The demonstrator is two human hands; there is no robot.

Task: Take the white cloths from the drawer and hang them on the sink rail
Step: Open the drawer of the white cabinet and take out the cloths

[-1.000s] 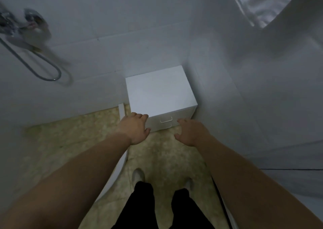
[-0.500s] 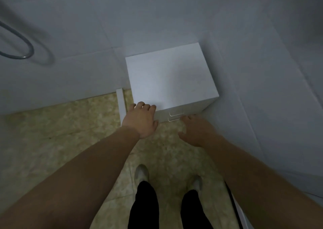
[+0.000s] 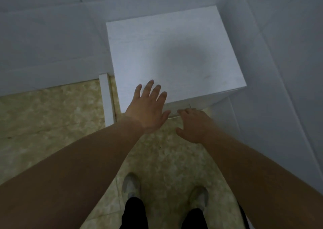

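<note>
Nearest, right hand [image 3: 193,125] at the front edge of the cabinet [image 3: 174,57], fingers curled down onto the thin metal handle [image 3: 173,116] of the drawer [image 3: 185,106] — whether closed round it cannot be told. Just beside, left hand [image 3: 148,109] spread flat, fingers wide over the top's front-left corner. Drawer shut; cloths out of sight, presumably inside. Handle stiff and slim, best hooked at mid-bar; cloths likely light and limp — best pinched at an edge.
</note>
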